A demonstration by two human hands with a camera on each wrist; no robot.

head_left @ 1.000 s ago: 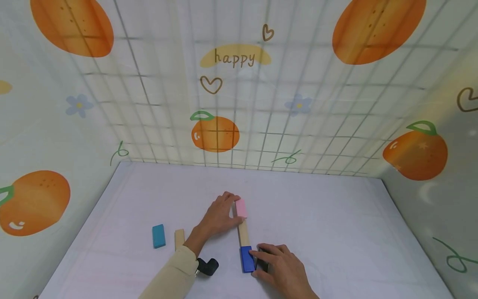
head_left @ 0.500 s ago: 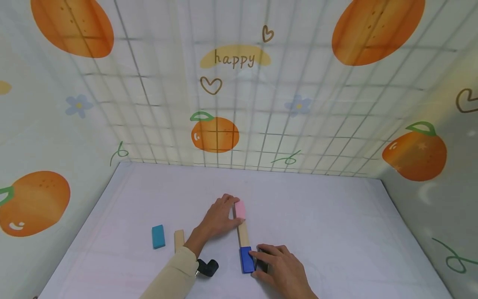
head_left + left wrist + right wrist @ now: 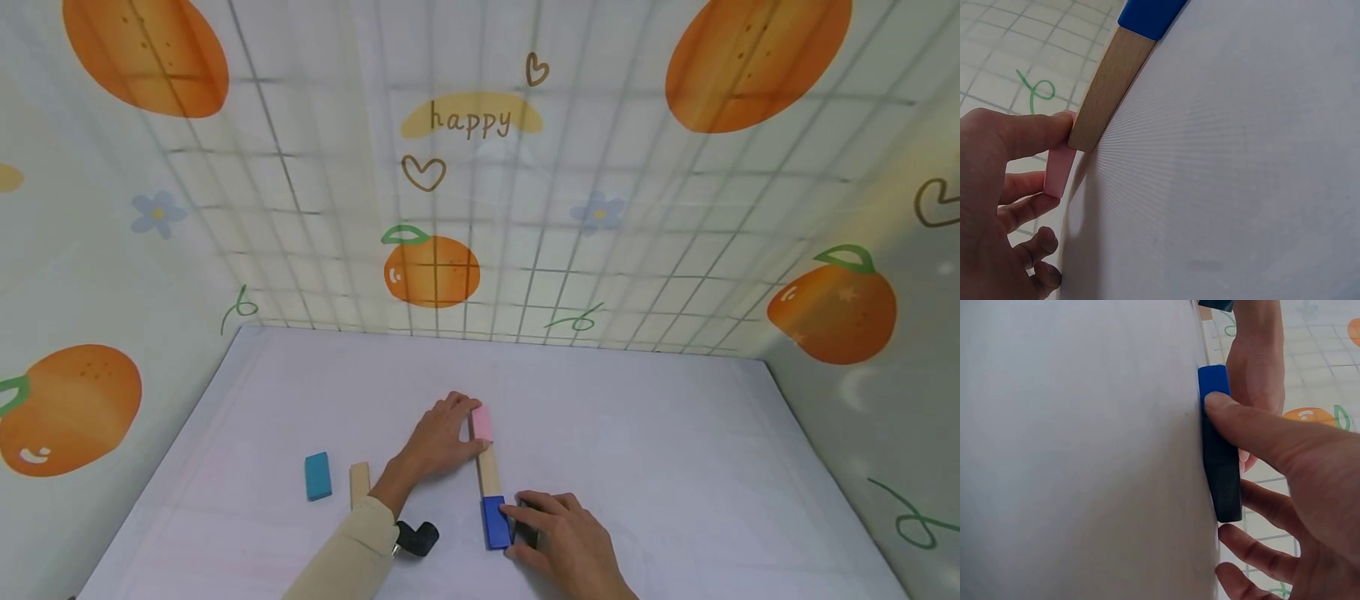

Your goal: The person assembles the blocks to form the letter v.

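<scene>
A row of blocks runs away from me in the head view: a blue block (image 3: pixel 496 523) nearest, then a plain wooden block (image 3: pixel 489 471), then a pink block (image 3: pixel 482 423). My left hand (image 3: pixel 438 437) pinches the pink block by its two ends, with the thumb at the wooden block's end. The pink block (image 3: pixel 1060 164) sits against that end in the left wrist view. My right hand (image 3: pixel 573 537) holds a dark block (image 3: pixel 527 527) between thumb and fingers, just right of the blue one. Fingers partly hide this dark block (image 3: pixel 1225 487).
A teal block (image 3: pixel 318 476) lies at the left, beside another plain wooden block (image 3: pixel 360 483) partly covered by my left sleeve. A black wrist-worn piece (image 3: pixel 417 537) sticks out by the left cuff. Patterned curtains (image 3: pixel 480 192) enclose the white table (image 3: pixel 675 467).
My left hand and the pink block have shifted very slightly toward me. The right hand keeps its grip and place beside the blue block.
</scene>
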